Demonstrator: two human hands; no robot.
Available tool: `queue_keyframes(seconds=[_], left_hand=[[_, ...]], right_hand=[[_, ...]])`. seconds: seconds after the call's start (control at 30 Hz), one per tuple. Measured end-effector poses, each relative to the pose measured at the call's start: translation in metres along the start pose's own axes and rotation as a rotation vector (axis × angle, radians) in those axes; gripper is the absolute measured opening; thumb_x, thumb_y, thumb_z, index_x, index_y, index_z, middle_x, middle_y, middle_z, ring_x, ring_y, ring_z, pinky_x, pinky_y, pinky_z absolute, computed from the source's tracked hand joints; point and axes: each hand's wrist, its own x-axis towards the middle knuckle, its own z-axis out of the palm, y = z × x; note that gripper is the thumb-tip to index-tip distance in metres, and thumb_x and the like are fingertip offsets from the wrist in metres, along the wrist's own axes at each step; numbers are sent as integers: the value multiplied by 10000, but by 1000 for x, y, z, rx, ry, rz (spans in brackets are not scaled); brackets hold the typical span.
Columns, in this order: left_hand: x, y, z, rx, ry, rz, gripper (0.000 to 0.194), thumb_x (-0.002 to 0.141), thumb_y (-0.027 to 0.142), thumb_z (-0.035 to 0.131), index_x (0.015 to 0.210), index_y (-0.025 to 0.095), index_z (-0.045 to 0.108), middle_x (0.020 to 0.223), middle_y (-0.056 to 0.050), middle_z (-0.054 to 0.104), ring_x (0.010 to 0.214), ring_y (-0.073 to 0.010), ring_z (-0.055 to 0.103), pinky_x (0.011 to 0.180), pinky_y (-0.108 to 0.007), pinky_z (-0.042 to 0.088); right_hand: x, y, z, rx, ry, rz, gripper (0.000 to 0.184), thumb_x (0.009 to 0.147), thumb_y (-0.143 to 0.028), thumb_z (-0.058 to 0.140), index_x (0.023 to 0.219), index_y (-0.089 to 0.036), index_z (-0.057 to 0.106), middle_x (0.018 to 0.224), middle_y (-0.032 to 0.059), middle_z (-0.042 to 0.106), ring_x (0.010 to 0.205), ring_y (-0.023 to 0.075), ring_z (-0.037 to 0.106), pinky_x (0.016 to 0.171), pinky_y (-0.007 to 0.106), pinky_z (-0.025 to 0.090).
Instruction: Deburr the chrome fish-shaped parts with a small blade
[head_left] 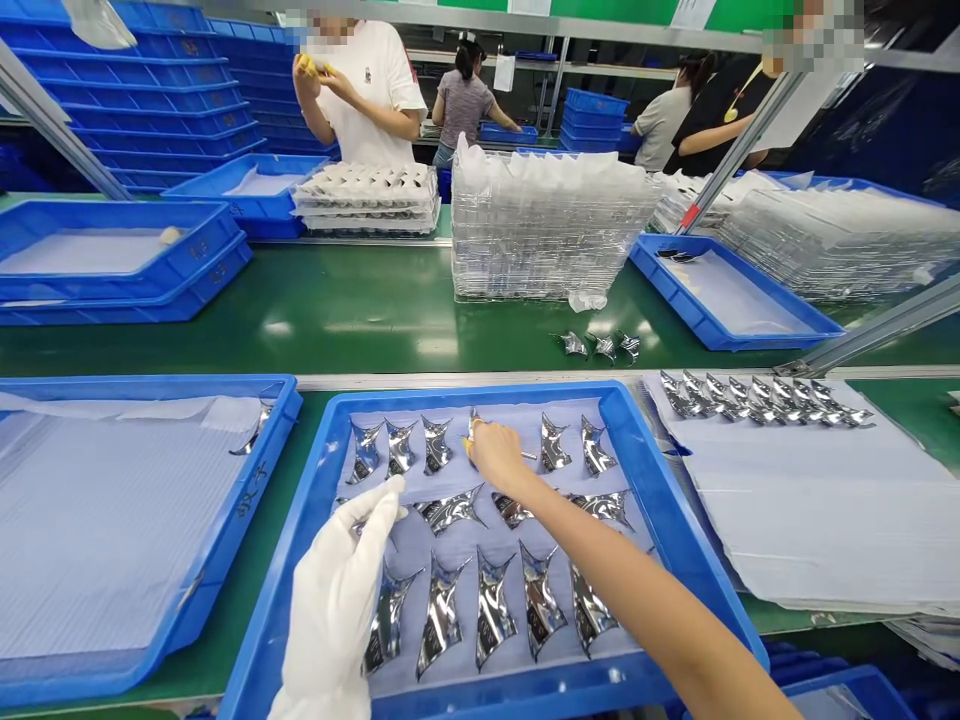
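Note:
A blue tray (679, 560) lined with white sheet lies before me, holding rows of curved, pointed chrome pieces (495, 610). My right hand (495, 455), bare with yellow covers on its fingertips, is closed at the back row. A shiny chrome piece (473, 413) shows just beyond its fingers; most of that piece is hidden. My left hand (337, 570), in a white glove, hovers over the tray's left side. Its thumb and forefinger converge in a pinch beside a partly covered chrome piece of the middle row. What they hold, if anything, is unclear.
On the left stands another lined blue tray (289, 420) with one chrome piece at its corner. White sheets (817, 520) on the right carry a row of chrome pieces. Behind are stacked clear plastic trays (540, 235), three loose pieces, and co-workers, one with yellow fingertips.

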Motion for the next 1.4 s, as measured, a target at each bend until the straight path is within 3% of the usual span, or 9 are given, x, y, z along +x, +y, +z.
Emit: queue_keyframes(seconds=[0.3, 0.47, 0.67, 0.8, 0.87, 1.03, 1.17, 1.27, 1.4], left_hand=[[5, -9, -3, 10, -50, -7, 505, 842, 644, 714, 1177, 268, 744, 1234, -60, 775, 1170, -314, 697, 1067, -450, 503], [4, -16, 12, -40, -176, 57, 501, 832, 628, 741, 1152, 242, 757, 1252, -81, 775, 1234, -314, 676, 1136, -465, 472], [-3, -6, 31, -42, -284, 185, 378, 875, 518, 723, 1154, 273, 788, 1278, -65, 768, 1281, -292, 659, 1193, -465, 438], [-12, 0, 41, -26, -430, 194, 449, 813, 443, 802, 1239, 305, 778, 1281, -65, 763, 1182, -297, 698, 1082, -423, 538], [-16, -2, 44, -45, -468, 159, 470, 796, 412, 823, 1245, 280, 778, 1259, -81, 768, 1105, -295, 714, 1010, -417, 574], [-28, -12, 44, -221, -398, 36, 435, 799, 400, 837, 1186, 209, 787, 983, -74, 795, 800, -214, 719, 794, -349, 621], [-36, -12, 45, -292, -290, 80, 335, 746, 363, 891, 1029, 200, 817, 963, -72, 802, 870, -220, 744, 838, -314, 619], [-40, -14, 45, -316, -184, 135, 224, 783, 374, 873, 944, 224, 830, 986, -59, 820, 916, -212, 757, 846, -277, 618], [-44, -20, 39, -292, -141, 298, 110, 899, 352, 782, 971, 294, 841, 997, -6, 836, 924, -187, 762, 839, -257, 617]], right_hand=[[5, 87, -27, -56, 96, 206, 338, 1022, -340, 684, 1300, -152, 649, 1292, 117, 681, 1090, 266, 704, 932, 476, 603], [-10, 113, -36, 164, 165, 57, 200, 1021, -293, 669, 1158, -151, 704, 1162, 83, 728, 1022, 235, 709, 907, 433, 586], [-82, 96, -41, 535, 261, -183, 265, 1007, -278, 550, 1139, -176, 756, 912, 59, 760, 685, 180, 617, 630, 303, 509], [-133, 75, -33, 1080, 163, -379, 224, 958, -390, 681, 926, -207, 808, 751, 32, 703, 567, 147, 496, 522, 274, 393], [-150, 66, -28, 1175, 153, -430, 208, 949, -398, 721, 897, -218, 810, 706, 15, 670, 549, 138, 466, 522, 276, 384], [-175, 58, -13, 891, 472, -532, 251, 1014, -386, 674, 1191, -218, 732, 598, -48, 576, 481, 132, 408, 478, 268, 357], [-181, 55, -1, 601, 708, -747, 243, 1101, -308, 498, 1063, -188, 706, 693, 26, 693, 528, 163, 565, 520, 286, 435], [-180, 52, 6, 544, 786, -768, 267, 1102, -178, 435, 1002, -183, 683, 771, 64, 754, 591, 171, 643, 567, 284, 475], [-179, 52, 10, 592, 794, -736, 257, 1107, -200, 438, 960, -197, 650, 727, 37, 722, 511, 144, 569, 523, 269, 435]])
